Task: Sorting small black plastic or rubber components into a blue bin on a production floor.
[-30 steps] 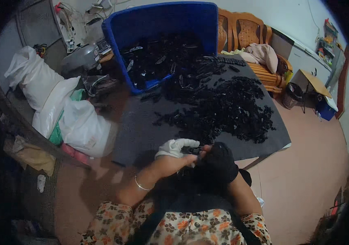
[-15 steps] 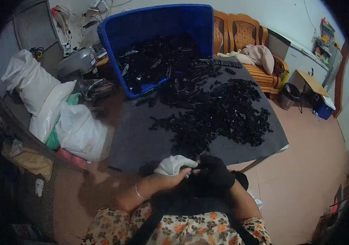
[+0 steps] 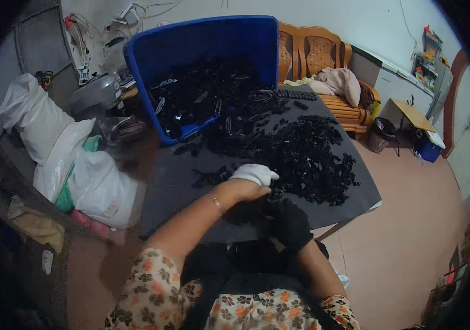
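Along the near edge of the pile of small black parts [image 3: 306,157], the left hand [image 3: 254,175], in a white glove, rests with its fingers curled down onto the outermost pieces; whether that grip is pinching a part or only touching the heap cannot be told, since the fingertips are hidden among the dark pieces. The right hand [image 3: 290,223], in a black glove, sits nearer the person than the pile, just off its near edge and close under the left hand, closed loosely around something dark that blends with the glove, so what it grasps, if anything, cannot be told. Seen from the pile, the left hand is the nearer of the two and already touches it, while the right hand lies just short of it. The pile spreads across the dark grey surface [image 3: 174,192] with its long axis running from the near right corner up toward the blue tub [image 3: 202,41], which stands tipped at the pile's far end with more black parts spilling from it. Left of the pile, off the surface, lie white sacks [image 3: 70,159]; beyond it stands a wooden bench [image 3: 323,49].
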Action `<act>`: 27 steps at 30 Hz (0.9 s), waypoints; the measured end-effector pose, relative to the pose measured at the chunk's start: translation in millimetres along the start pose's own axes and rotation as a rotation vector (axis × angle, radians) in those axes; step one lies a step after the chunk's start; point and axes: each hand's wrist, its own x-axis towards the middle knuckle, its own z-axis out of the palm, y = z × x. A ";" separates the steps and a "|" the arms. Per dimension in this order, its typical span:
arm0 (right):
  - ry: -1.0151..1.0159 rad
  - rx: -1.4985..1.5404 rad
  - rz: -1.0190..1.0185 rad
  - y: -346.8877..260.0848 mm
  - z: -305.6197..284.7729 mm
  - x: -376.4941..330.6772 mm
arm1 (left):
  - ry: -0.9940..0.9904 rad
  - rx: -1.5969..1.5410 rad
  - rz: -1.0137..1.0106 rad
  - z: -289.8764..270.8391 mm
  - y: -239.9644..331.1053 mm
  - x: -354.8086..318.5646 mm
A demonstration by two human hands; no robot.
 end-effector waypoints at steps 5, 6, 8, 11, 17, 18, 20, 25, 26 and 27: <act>0.105 -0.032 -0.132 31.6 28.7 4.4 | -0.180 0.058 -0.281 3.5 -6.8 39.8; 0.109 -0.031 -0.137 30.6 28.0 4.5 | -0.153 0.037 -0.358 4.3 -13.0 46.5; 0.108 -0.020 -0.158 21.8 25.7 5.7 | -0.168 0.075 -0.457 9.3 -43.3 54.8; 0.142 0.061 -0.091 23.4 23.3 4.0 | 0.037 -0.089 -0.178 14.3 -72.1 26.2; 0.246 0.194 0.007 38.5 14.8 3.7 | 0.022 -0.172 -0.170 -30.2 -55.5 -12.0; 0.280 0.209 -0.002 51.4 21.4 4.6 | 0.091 -0.069 -0.166 -27.6 -57.5 -9.1; 0.317 0.222 -0.017 60.2 26.2 3.0 | 0.118 0.020 -0.150 -20.2 -53.8 15.2; 0.169 0.558 0.091 82.5 60.7 -1.4 | -0.014 0.051 -0.084 -9.9 -45.4 82.4; 0.156 0.565 0.117 99.7 72.8 -2.0 | -0.149 0.079 -0.099 -6.6 -35.2 97.4; 0.144 0.575 0.140 109.6 78.4 -0.8 | -0.195 0.107 -0.147 -0.9 -27.2 107.2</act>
